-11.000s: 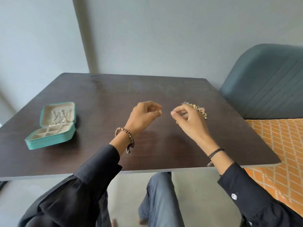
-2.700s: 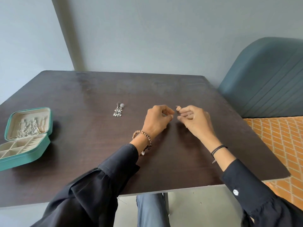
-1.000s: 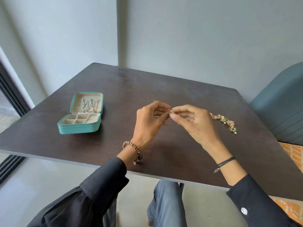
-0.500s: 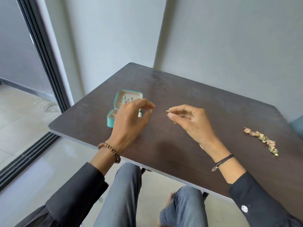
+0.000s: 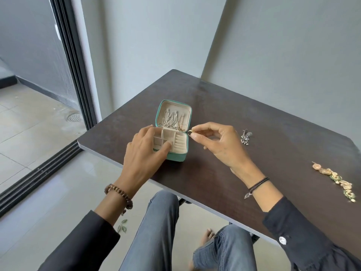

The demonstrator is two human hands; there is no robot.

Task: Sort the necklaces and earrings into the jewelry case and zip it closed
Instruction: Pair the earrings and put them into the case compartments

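The teal jewelry case stands open on the dark table, its lid upright with silver chains hanging inside. My left hand reaches over the case's left side, fingers extended into the cream compartments. Just right of the case, my right hand pinches a small gold earring between thumb and forefinger. A silver dangling earring lies on the table beyond my right hand. A gold-and-green beaded piece lies near the right edge.
The table's left corner juts over a tiled floor. A black sliding-door frame stands to the left, grey walls behind. My knees in jeans are under the table's near edge.
The view has swung left and the case is now close. My left hand has moved onto the case's compartments. My right hand has carried the small earring to the case's right edge.
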